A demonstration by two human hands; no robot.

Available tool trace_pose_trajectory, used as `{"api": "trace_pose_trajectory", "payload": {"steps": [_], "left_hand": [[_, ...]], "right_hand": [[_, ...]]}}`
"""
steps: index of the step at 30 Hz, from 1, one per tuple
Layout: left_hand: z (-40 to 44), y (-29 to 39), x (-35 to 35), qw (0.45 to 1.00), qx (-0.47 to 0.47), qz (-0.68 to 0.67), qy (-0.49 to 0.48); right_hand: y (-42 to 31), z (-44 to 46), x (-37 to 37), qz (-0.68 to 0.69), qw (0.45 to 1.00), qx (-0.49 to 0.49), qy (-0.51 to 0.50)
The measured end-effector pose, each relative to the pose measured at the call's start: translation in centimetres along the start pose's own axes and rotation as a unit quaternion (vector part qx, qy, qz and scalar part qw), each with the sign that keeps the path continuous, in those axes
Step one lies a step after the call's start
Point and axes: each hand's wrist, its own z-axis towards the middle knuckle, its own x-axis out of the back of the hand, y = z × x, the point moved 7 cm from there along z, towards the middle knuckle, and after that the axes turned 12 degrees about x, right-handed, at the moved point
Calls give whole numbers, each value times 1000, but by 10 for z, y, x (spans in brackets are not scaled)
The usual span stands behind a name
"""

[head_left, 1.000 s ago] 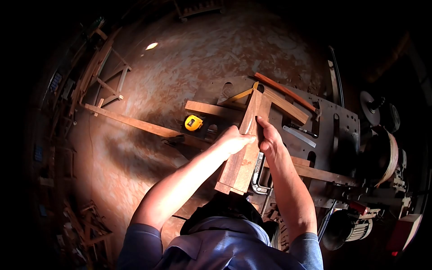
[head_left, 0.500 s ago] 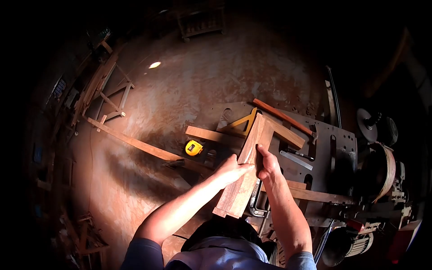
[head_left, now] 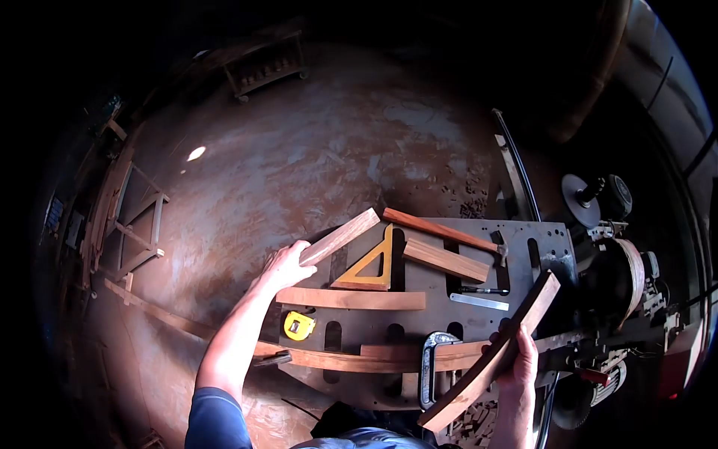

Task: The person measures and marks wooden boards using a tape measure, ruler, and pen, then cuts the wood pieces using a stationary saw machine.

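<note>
My left hand (head_left: 286,266) grips one end of a short wooden piece (head_left: 342,236), raised over the table's left edge. In my right hand (head_left: 521,357) is a longer wooden piece (head_left: 486,361), held slanting above the table's right part. Between the hands, a yellow triangular square (head_left: 366,268) lies on the metal table (head_left: 441,318). A wooden block (head_left: 446,260) and a hammer (head_left: 441,230) rest to its right. Nearer me are another wooden strip (head_left: 350,300), a yellow tape measure (head_left: 299,325), a metal ruler (head_left: 479,301) and a dark pen-like tool (head_left: 485,290).
A clamp (head_left: 428,368) sits at the table's near edge, by a long wooden rail (head_left: 336,361). Machinery with a round wheel (head_left: 627,278) and a disc (head_left: 580,200) stands at the right. Wooden frames (head_left: 142,232) are at the left, a trolley (head_left: 268,75) farther back.
The two wooden pieces held together earlier are now apart, one in each hand. My left hand has moved left, my right hand right and nearer me. The view has shifted, showing more of the table.
</note>
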Motion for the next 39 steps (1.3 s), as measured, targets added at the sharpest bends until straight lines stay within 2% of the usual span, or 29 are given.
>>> {"api": "trace_pose_trajectory", "payload": {"steps": [1, 4, 5, 7, 8, 10, 12, 14, 15, 17, 18, 19, 21, 23, 25, 27, 29, 31, 33, 35, 36, 37, 39], "left_hand": [[10, 0, -1, 997, -56, 30, 36], [28, -6, -10, 993, -110, 13, 28], [31, -5, -12, 989, -135, 50, 30], [34, -1, -20, 984, -131, 118, 16], [32, 5, -19, 985, -120, 122, 16], [45, 34, -18, 981, -159, 95, 58], [55, 83, -20, 967, -227, 65, 92], [57, 158, -33, 915, -380, 23, 130], [58, 195, -47, 891, -435, 5, 129], [55, 259, -80, 860, -497, -1, 120], [57, 283, -101, 848, -518, 19, 114], [57, 301, -121, 852, -513, 50, 88], [66, 326, -158, 874, -460, 155, 10], [70, 338, -175, 872, -459, 164, 51], [76, 350, -178, 857, -484, 172, 37], [70, 358, -161, 844, -503, 176, 51], [56, 360, -145, 823, -529, 174, 114], [26, 352, -130, 828, -522, 147, 139], [3, 343, -117, 846, -511, 93, 120], [-18, 345, -97, 841, -518, 7, 153], [-24, 347, -87, 893, -437, 12, 104], [-37, 345, -73, 909, -404, -21, 100], [-59, 319, -64, 940, -319, -119, 15]], "right_hand": [[-8, -4, 9, -11, 1000, 18, 15], [-27, -25, 35, 21, 993, 58, 99], [-27, -29, 44, 59, 990, 69, 106], [-35, -40, 52, 46, 994, 58, 78], [-37, -48, 64, 34, 988, 69, 131], [-37, -58, 70, 46, 983, 72, 165], [-37, -69, 69, 38, 981, 85, 170], [-34, -81, 71, 6, 977, 96, 189], [-34, -86, 68, 36, 971, 104, 212], [-35, -98, 52, 45, 983, 58, 169], [-28, -107, 76, 35, 968, 94, 229], [-37, -115, 58, 34, 962, 117, 244], [-40, -133, 69, 15, 960, 121, 252], [-50, -155, 76, -34, 941, 146, 304], [-53, -175, 94, -72, 932, 137, 329], [-64, -174, 90, -64, 936, 183, 292], [-74, -171, 83, -57, 942, 210, 254], [-79, -165, 95, -73, 952, 199, 222], [-84, -152, 92, -17, 953, 202, 226], [-90, -131, 96, -38, 968, 173, 176], [-90, -119, 101, -46, 972, 168, 156], [-90, -110, 105, -52, 976, 161, 138], [-95, -95, 105, -61, 986, 138, 75]]}}
